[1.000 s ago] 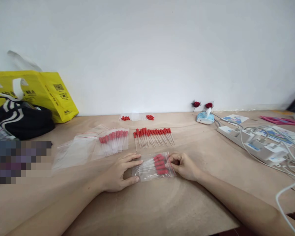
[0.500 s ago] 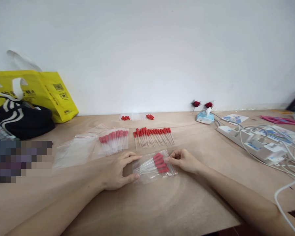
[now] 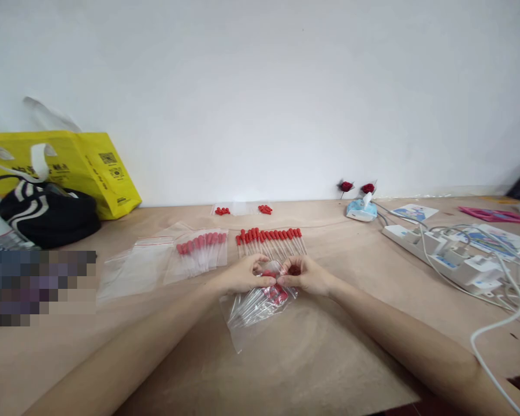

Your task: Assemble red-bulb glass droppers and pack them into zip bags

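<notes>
Both hands meet at a clear zip bag (image 3: 242, 323) that holds several droppers with red bulbs and clear stems. My left hand (image 3: 249, 274) pinches the bag's upper edge between thumb and fingers. My right hand (image 3: 305, 274) pinches that edge just beside it, with the thumbs almost touching. Inside the bag, the red bulbs lie under the hands and the stems point toward the lower left. Just beyond the hands is a row of loose droppers (image 3: 271, 236), bulbs facing away from me. To its left lie filled bags of droppers (image 3: 201, 248).
Flat zip bags (image 3: 136, 268) lie at the left, near a yellow tote bag (image 3: 117, 179) and a black bag (image 3: 47, 214). Small red bulbs (image 3: 265, 210) lie at the back by the wall. A tissue pack (image 3: 361, 210) and a power strip (image 3: 442, 254) with tangled cables occupy the right.
My left hand has left the stem end and moved right to the bag's upper edge, beside my right hand. My right hand has shifted slightly left. The bag has turned and crumpled.
</notes>
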`<control>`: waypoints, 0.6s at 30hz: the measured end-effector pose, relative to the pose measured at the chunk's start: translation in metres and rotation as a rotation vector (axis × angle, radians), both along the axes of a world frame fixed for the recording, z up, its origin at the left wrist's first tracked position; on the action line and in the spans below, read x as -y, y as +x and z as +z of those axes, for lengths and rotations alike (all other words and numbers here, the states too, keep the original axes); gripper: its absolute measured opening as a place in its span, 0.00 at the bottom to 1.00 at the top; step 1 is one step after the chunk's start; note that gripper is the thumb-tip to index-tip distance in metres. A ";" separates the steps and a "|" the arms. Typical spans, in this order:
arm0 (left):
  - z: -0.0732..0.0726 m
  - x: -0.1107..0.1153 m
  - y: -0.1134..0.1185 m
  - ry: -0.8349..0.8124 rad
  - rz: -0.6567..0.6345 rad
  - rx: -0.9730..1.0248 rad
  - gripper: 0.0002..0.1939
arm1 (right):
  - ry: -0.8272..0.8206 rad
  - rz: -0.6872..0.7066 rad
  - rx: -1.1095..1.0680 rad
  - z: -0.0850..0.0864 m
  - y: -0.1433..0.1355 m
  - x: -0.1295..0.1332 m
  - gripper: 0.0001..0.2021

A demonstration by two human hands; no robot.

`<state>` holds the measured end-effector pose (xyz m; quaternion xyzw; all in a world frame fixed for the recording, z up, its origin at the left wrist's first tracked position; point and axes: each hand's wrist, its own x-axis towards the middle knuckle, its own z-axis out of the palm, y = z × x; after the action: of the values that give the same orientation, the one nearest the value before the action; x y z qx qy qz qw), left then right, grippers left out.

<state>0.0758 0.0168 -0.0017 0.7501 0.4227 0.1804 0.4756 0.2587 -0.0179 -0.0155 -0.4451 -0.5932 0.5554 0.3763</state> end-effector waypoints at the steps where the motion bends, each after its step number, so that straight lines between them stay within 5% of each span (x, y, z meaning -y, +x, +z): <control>1: 0.001 0.001 0.001 -0.069 -0.034 0.033 0.26 | 0.026 -0.012 -0.013 -0.002 -0.003 0.000 0.20; 6: 0.007 0.012 -0.019 -0.124 -0.003 0.166 0.18 | 0.170 -0.204 0.014 -0.013 -0.009 0.002 0.19; 10: 0.017 0.006 -0.065 -0.101 0.320 0.348 0.21 | 0.223 -0.209 0.077 -0.020 0.005 0.007 0.17; 14: 0.027 -0.023 -0.113 0.005 0.668 0.391 0.20 | 0.210 -0.176 0.105 -0.025 0.014 0.009 0.16; 18: 0.023 -0.053 -0.138 0.138 0.819 0.280 0.19 | 0.211 -0.163 0.119 -0.025 0.012 0.010 0.16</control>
<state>-0.0626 0.0699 0.0213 0.5191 0.6035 0.4819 0.3662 0.2709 -0.0278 -0.0408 -0.4819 -0.6313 0.4303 0.4290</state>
